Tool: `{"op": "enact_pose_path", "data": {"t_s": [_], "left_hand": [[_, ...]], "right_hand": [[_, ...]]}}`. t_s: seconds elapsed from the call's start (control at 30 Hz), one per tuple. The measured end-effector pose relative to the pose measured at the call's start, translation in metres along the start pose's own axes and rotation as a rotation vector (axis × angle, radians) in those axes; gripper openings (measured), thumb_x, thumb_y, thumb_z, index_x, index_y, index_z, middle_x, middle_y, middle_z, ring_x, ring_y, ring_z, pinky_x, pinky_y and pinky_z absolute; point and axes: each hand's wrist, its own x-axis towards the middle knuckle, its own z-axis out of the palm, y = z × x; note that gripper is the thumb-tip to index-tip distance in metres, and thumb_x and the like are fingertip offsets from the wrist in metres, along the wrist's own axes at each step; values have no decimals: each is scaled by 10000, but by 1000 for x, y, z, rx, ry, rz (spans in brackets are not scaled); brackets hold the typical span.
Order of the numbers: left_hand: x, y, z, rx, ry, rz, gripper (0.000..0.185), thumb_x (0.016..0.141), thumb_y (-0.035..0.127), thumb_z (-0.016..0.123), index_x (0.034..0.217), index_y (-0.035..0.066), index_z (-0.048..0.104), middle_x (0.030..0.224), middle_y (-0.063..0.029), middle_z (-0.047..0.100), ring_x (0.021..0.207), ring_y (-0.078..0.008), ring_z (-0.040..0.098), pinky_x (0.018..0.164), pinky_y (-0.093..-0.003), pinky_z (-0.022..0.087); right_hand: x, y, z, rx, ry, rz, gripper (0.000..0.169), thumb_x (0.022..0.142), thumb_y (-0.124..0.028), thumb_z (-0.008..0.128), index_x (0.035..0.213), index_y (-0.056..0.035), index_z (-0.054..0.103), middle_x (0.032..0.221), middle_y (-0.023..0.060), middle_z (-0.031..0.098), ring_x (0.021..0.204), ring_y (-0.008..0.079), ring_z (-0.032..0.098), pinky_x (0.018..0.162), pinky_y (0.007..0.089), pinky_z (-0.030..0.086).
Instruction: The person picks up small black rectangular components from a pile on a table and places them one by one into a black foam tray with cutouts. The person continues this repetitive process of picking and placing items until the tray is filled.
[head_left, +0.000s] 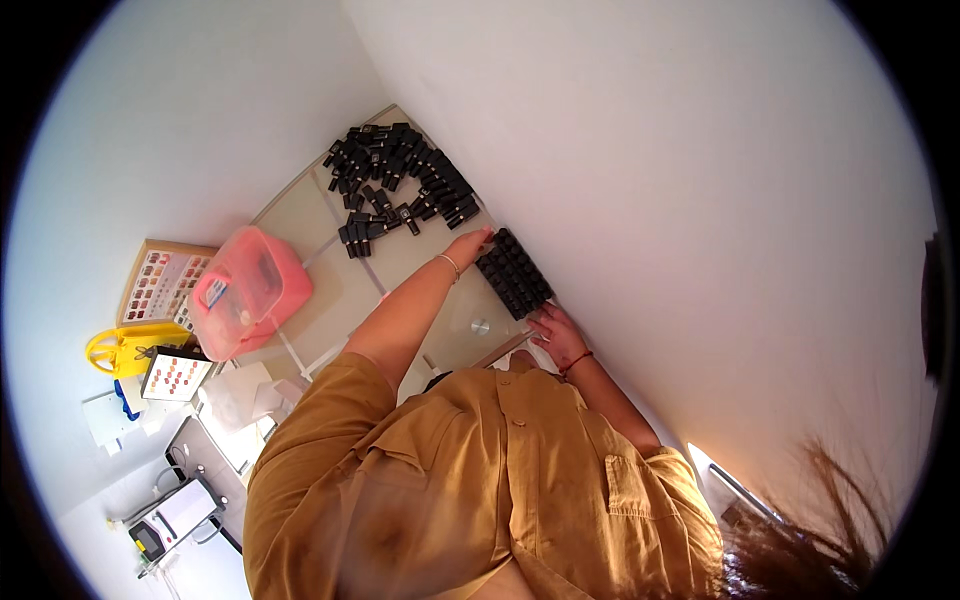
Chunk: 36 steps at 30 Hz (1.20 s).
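Observation:
A tight block of black cosmetic bottles (514, 274) stands in rows on the glass tabletop, against the wall. My left hand (472, 246) reaches to the far end of this block, its fingertips at the corner; whether they grip a bottle is hidden. At the near end, my right hand (556, 335) lies with fingers spread beside the block's edge, and I see nothing held in it. Farther back, a large group of loose black bottles (390, 161) covers the table corner, many lying on their sides and crowded together.
A pink plastic bin with a clear lid (251, 292) stands at the left. Near it are a framed colour sample chart (161, 281), a yellow bag (142, 349) and a smaller chart (176, 373). White walls border the table. A wheeled white machine (176, 517) is on the floor, lower left.

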Motion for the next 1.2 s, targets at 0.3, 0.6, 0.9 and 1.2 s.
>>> {"op": "enact_pose_path", "data": {"t_s": [0.3,0.6,0.9,1.2], "left_hand": [[-15,-33,-43,-327,229,169,347,863,360,553,1101,110,594,1134,-89,585,1077,-246,524,916,-388,416],[-113,-34,-120,1104,973,118,314,742,110,578,1053,139,616,1195,-81,481,1093,-261,492,873,-408,442],[-127,-50,-127,1263,822,46,387,747,139,569,1132,154,607,1269,-76,451,1134,-266,465,906,-413,416],[-113,-49,-129,1317,798,-75,329,785,159,574,1112,146,603,1194,-97,490,1100,-260,488,872,-389,439]], "right_hand": [[-4,-7,4,-22,0,13,509,918,-158,469,1397,-123,301,1387,24,395,1187,198,468,887,386,403],[-4,6,-6,-37,45,20,468,898,-190,518,1341,-110,387,1332,24,453,1151,184,492,854,385,422],[-4,9,-7,-55,46,6,462,908,-177,499,1344,-102,369,1350,4,431,1164,188,485,842,380,429],[-9,15,-4,-66,50,9,490,887,-189,535,1344,-128,372,1365,-10,425,1151,164,483,863,370,409]]}}
